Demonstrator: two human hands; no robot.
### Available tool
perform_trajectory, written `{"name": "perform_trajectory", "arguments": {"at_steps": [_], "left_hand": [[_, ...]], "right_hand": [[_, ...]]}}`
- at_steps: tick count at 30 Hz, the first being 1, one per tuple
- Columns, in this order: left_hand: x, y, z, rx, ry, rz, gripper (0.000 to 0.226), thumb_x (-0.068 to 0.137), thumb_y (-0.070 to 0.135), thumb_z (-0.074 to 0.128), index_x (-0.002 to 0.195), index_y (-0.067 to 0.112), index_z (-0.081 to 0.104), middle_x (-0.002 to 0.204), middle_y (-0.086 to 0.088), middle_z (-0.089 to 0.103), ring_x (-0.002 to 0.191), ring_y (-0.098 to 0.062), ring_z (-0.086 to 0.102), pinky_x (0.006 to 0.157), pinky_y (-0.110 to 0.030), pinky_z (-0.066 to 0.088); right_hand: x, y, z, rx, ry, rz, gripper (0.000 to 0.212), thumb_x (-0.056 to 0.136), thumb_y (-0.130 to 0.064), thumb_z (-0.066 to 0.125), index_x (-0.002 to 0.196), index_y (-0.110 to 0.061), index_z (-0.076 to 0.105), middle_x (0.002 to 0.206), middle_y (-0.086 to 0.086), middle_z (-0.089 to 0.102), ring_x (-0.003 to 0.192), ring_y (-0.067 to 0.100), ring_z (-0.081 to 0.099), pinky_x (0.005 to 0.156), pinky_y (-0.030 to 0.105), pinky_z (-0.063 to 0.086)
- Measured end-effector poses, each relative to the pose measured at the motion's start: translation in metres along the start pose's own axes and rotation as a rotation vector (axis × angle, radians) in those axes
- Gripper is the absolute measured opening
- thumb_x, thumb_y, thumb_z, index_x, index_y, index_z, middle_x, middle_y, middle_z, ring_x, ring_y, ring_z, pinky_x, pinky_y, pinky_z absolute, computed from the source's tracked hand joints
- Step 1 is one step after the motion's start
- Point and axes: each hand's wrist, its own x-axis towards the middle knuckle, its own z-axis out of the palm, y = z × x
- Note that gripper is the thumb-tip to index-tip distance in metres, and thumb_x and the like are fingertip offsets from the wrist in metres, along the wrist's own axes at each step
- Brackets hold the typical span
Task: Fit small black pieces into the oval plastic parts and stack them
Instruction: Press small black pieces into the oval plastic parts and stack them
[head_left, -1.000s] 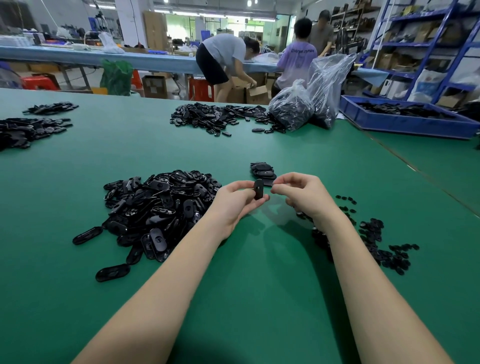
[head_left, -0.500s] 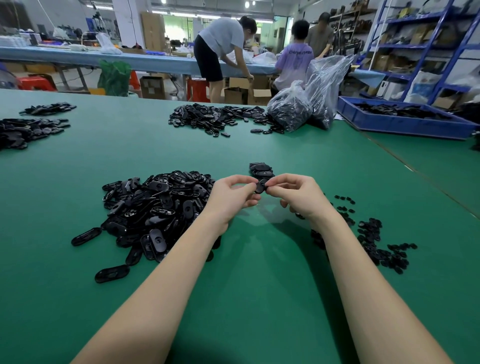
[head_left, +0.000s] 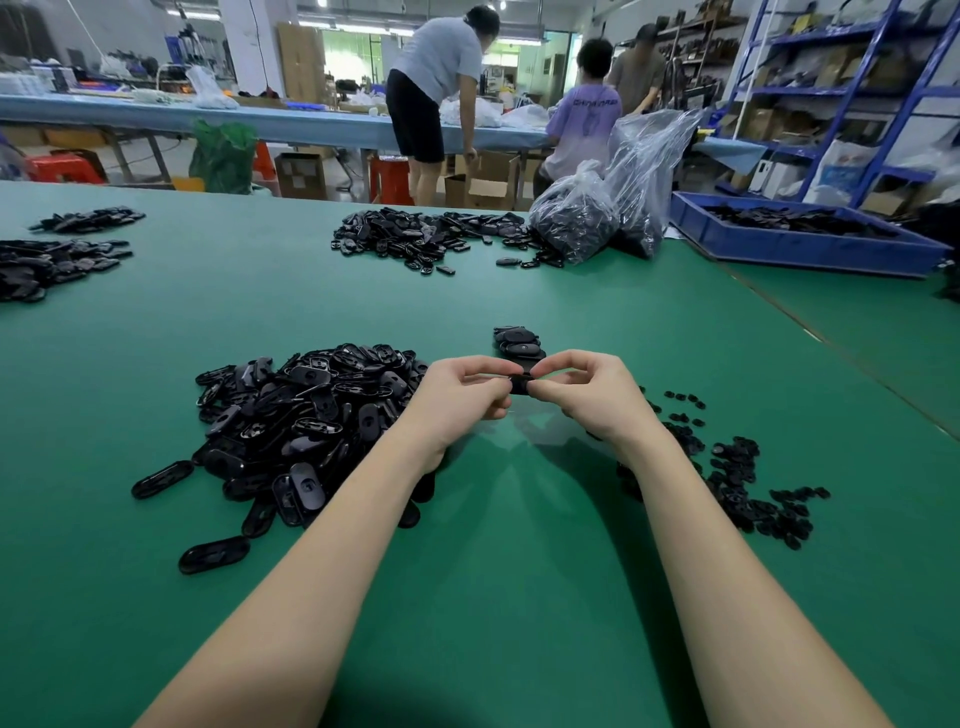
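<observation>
Both my hands meet over the green table (head_left: 519, 545) and pinch one black oval plastic part (head_left: 521, 385) between them. My left hand (head_left: 462, 397) holds its left end, my right hand (head_left: 589, 397) its right end; fingers hide most of it. A big heap of black oval parts (head_left: 306, 421) lies left of my left arm. Scattered small black pieces (head_left: 727, 467) lie right of my right arm. A short stack of finished ovals (head_left: 517, 343) sits just beyond my hands.
More black heaps (head_left: 426, 236) (head_left: 52, 260) lie farther back on the table. Clear plastic bags of parts (head_left: 608, 208) and a blue bin (head_left: 800, 234) stand at the back right. Three people work at a bench behind.
The oval part was upright in my left fingers with my right hand beside it; now both hands have closed in and pinch it flat between them, slightly farther forward.
</observation>
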Motion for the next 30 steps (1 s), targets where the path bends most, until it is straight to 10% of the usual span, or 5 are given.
{"name": "perform_trajectory", "arguments": {"at_steps": [9, 30], "left_hand": [[0.0000, -0.0013, -0.0018, 0.148, -0.010, 0.038, 0.021, 0.093, 0.011, 0.061, 0.096, 0.025, 0.077, 0.079, 0.009, 0.075, 0.071, -0.007, 0.067, 0.069, -0.025, 0.056], [0.0005, 0.0080, -0.0052, -0.040, -0.083, -0.022, 0.017, 0.087, 0.001, 0.068, 0.098, 0.013, 0.071, 0.079, -0.004, 0.073, 0.070, -0.011, 0.065, 0.069, -0.021, 0.055]], "right_hand": [[-0.0021, -0.0035, -0.0030, -0.036, -0.047, -0.016, 0.021, 0.081, -0.024, 0.087, 0.097, -0.017, 0.075, 0.064, -0.009, 0.064, 0.050, -0.004, 0.051, 0.047, 0.008, 0.035], [-0.0073, -0.0048, -0.0085, 0.129, -0.159, 0.051, 0.016, 0.080, -0.039, 0.085, 0.081, -0.028, 0.073, 0.078, -0.011, 0.072, 0.056, 0.005, 0.051, 0.047, 0.013, 0.037]]}}
